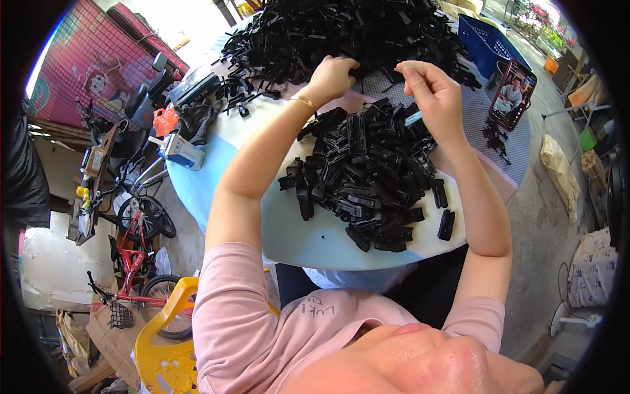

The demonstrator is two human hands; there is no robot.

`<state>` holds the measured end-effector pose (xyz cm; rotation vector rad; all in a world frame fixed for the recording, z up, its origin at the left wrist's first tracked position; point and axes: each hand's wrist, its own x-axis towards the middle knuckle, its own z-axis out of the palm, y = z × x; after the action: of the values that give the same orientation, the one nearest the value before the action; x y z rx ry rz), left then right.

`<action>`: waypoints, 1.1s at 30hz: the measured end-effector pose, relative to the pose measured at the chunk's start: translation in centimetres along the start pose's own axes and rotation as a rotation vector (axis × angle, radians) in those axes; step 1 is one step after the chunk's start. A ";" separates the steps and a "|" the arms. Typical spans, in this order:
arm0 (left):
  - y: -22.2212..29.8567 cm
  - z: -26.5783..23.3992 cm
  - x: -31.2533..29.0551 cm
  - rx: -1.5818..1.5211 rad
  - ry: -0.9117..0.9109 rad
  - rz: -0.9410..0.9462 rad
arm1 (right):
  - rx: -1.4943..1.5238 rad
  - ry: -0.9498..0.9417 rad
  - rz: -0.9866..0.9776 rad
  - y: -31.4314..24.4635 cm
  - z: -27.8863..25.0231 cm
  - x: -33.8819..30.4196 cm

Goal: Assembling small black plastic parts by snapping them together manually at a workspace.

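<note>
Head view: the round table (308,248) spreads before me, pale blue and cream, by far the biggest thing I work at. Across its far side is heaped a large mound of black parts (348,33), and nearer my chest sits a smaller pile of black pieces (364,174). A blue basket (481,43) stands to the right of the mound. My left hand (333,80) is at the mound's near edge, fingers bent down; my right hand (436,95) is raised just right of it, above the table, fingers curled toward the thumb. Both sets of fingertips show poorly, so I cannot tell whether either grips a piece. Beyond my right wrist a phone (512,94) stands tilted. Smallest, a gold bracelet (304,100) circles my left wrist.
</note>
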<state>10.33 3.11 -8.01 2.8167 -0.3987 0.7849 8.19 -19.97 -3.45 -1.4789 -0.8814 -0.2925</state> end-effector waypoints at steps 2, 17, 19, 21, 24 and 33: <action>0.7 1.0 0.0 0.124 -0.050 -0.068 | -0.041 -0.011 0.000 0.2 -0.1 -0.1; 9.3 -8.9 -2.4 -1.074 -0.053 -0.335 | -0.275 -0.223 -0.334 -1.0 0.5 -0.6; 9.6 -8.7 -2.5 -1.339 0.036 -0.318 | -0.220 -0.230 -0.239 -2.1 0.5 -0.8; 9.5 -9.4 -2.8 -1.411 -0.008 -0.271 | -0.162 -0.239 -0.142 -2.6 0.8 -0.9; 10.1 -10.7 -2.7 -1.368 -0.119 -0.151 | -0.065 -0.129 0.014 -2.6 0.9 -1.1; 11.1 -10.5 -3.4 -1.136 0.078 -0.137 | -0.165 -0.177 -0.005 -3.4 1.2 -1.1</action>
<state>-0.89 -4.05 0.20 1.7201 -0.4383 0.4130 4.80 -19.61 -1.81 -1.6753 -1.0219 -0.2451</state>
